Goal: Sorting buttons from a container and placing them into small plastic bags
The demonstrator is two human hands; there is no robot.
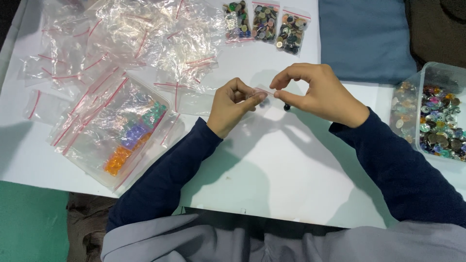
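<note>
My left hand (232, 105) and my right hand (315, 92) meet over the middle of the white table (272, 165). Together they pinch a small clear zip bag (262, 95) with a red strip at its mouth. A dark button shows inside the bag near my left fingertips. Another small dark button (287, 106) sits just under my right thumb; I cannot tell if it lies on the table or is held.
A heap of empty clear zip bags (121, 39) covers the upper left. A clear box of coloured beads (126, 136) lies under some bags. Three filled bags of buttons (264, 24) rest at the top. A clear tub of mixed buttons (437, 121) stands right, near blue cloth (364, 39).
</note>
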